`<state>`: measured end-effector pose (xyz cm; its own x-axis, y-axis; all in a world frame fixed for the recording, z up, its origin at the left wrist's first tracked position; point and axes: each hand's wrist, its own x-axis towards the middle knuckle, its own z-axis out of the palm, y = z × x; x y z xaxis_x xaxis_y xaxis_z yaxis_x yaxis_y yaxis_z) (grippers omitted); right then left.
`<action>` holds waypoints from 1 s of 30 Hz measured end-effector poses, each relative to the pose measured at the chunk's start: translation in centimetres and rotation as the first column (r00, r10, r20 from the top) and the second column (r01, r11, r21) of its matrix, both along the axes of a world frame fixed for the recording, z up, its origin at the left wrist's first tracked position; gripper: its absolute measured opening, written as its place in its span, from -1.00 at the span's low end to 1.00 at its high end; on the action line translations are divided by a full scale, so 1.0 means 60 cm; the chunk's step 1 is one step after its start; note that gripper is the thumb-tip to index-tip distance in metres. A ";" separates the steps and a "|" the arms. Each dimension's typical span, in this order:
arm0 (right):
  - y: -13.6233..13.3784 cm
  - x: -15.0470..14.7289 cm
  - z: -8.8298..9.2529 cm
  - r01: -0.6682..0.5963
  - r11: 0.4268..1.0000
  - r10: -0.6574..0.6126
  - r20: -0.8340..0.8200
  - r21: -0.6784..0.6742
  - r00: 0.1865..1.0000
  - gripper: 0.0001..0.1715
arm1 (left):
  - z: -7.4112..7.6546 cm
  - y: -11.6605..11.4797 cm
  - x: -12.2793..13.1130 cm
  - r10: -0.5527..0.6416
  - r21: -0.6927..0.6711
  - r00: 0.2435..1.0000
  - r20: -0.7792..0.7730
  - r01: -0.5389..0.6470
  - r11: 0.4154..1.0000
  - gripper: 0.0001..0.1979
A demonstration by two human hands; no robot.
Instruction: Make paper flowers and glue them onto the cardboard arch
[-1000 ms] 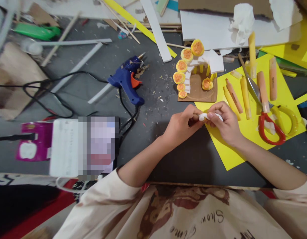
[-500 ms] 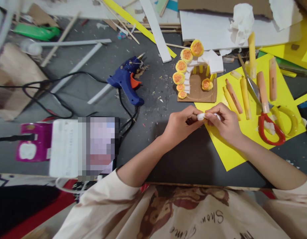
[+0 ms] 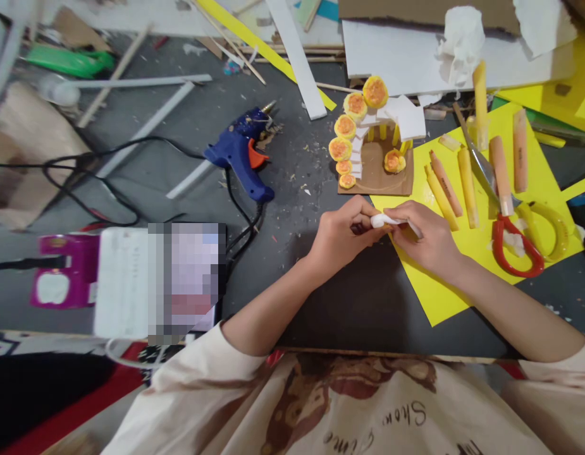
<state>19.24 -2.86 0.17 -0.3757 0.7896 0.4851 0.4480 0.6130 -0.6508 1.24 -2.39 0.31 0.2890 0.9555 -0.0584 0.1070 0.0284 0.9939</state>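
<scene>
My left hand (image 3: 343, 239) pinches the rounded left end of a small twisted white piece (image 3: 386, 220), which looks like tissue. The fingers of my right hand (image 3: 425, 235) are closed on its other end, and a flat white flap shows beside them. Just beyond my hands stands a small model on a brown cardboard base (image 3: 384, 183), with white steps and a curved row of yellow and orange discs (image 3: 345, 127). Under and beside my right hand lies a yellow sheet (image 3: 429, 297).
A blue glue gun (image 3: 238, 148) with its cord lies left of the model. Red-and-yellow scissors (image 3: 517, 259), crayons and yellow sticks (image 3: 468, 188) rest on the sheet. At the left are a phone, a white box (image 3: 121, 281) and a magenta case (image 3: 64, 270). Crumpled tissue (image 3: 463, 41) lies behind.
The fingers of my right hand have shifted on the white piece, and more of its twisted middle and flat end now shows. My left hand has barely moved.
</scene>
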 end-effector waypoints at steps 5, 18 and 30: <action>-0.002 0.002 0.000 0.012 0.997 -0.014 0.030 0.073 0.999 -0.75 | 0.000 0.001 0.000 -0.042 0.015 0.999 -0.001 0.042 0.999 -0.81; -0.001 0.001 0.007 0.123 0.989 -0.125 -0.022 -0.077 0.992 -0.83 | -0.002 0.006 -0.004 0.066 0.511 0.962 -0.265 0.082 0.856 -0.93; -0.003 0.001 0.014 0.104 0.994 -0.104 -0.017 -0.014 0.994 -0.87 | -0.010 -0.003 -0.003 0.197 0.708 0.900 -0.389 0.155 0.689 -0.79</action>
<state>19.31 -3.04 1.02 -0.2827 0.8302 0.4805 0.4976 0.5552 -0.6665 1.05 -2.59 -0.28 0.3845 0.7558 0.5300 0.5059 -0.6528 0.5639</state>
